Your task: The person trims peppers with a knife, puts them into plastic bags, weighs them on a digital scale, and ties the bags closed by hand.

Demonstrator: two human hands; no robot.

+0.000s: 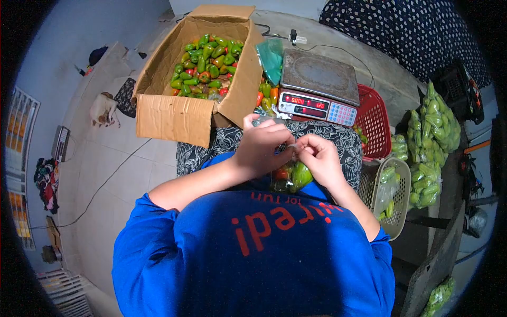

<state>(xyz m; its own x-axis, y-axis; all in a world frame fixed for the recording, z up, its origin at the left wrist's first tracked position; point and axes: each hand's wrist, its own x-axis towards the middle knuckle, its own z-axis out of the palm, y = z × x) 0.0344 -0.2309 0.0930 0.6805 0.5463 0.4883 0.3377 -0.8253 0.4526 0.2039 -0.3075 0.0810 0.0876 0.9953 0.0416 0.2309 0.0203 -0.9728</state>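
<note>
A clear plastic bag (300, 177) with green and red peppers in it hangs close to my blue shirt. At its gathered neck, the fingers of my left hand (262, 147) are closed in a pinch. My right hand (321, 161) pinches the same twisted plastic from the other side, so the fingertips of both hands almost meet. Beyond them stands a digital scale (319, 79) with lit red digits. To its left a large open cardboard box (174, 120) holds many green and reddish peppers (208, 61). The lower part of the bag is partly hidden behind my chest.
A teal plastic bag (271, 58) lies between box and scale. A red basket (376, 119) and a beige basket (402, 203) stand at the right, near several filled bags of green produce (435, 124). A small animal (104, 109) lies on the tiled floor, and a cable crosses it.
</note>
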